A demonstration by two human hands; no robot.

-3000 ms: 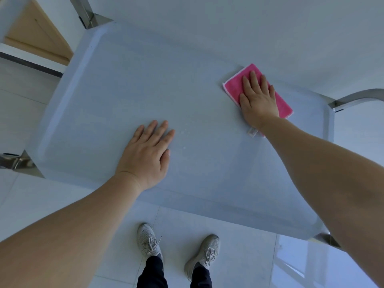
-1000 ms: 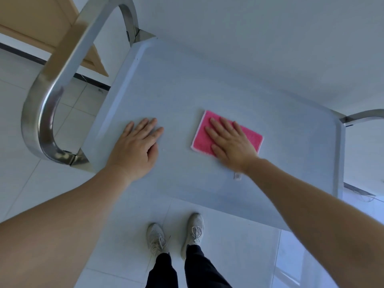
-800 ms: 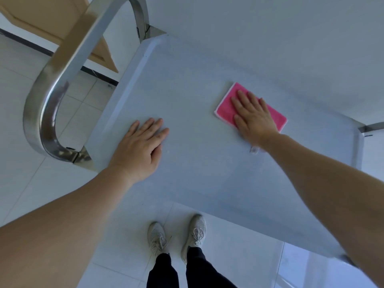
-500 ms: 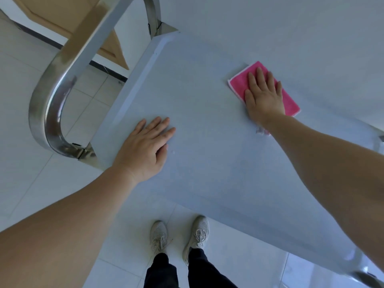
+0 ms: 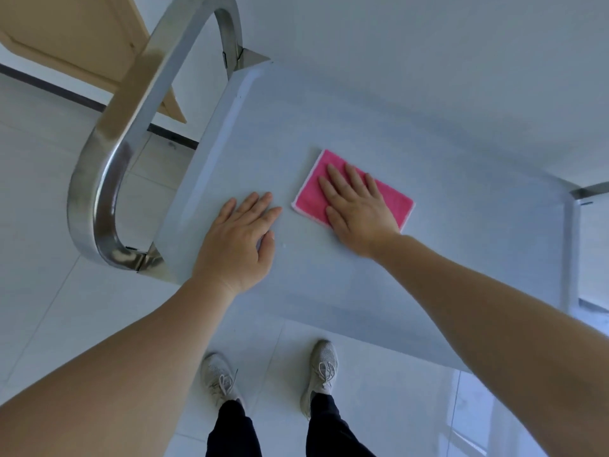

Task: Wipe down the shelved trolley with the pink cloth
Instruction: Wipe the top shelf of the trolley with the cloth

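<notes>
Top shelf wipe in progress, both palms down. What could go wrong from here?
1. The right hand only presses flat on the pink cloth; nothing pins it, so it may bunch or slip out mid-stroke.
2. The left hand leans near the shelf's end by the metal handle; the trolley could roll or tip.
3. The shelf under the left hand may go unwiped.

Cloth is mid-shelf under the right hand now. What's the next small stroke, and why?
Probably slide the pink cloth left toward the rail-side edge of the trolley shelf, after lifting the left hand clear. The right hand presses the cloth flat, and the left hand lies flat on the shelf just beside it, blocking that strip.
</notes>
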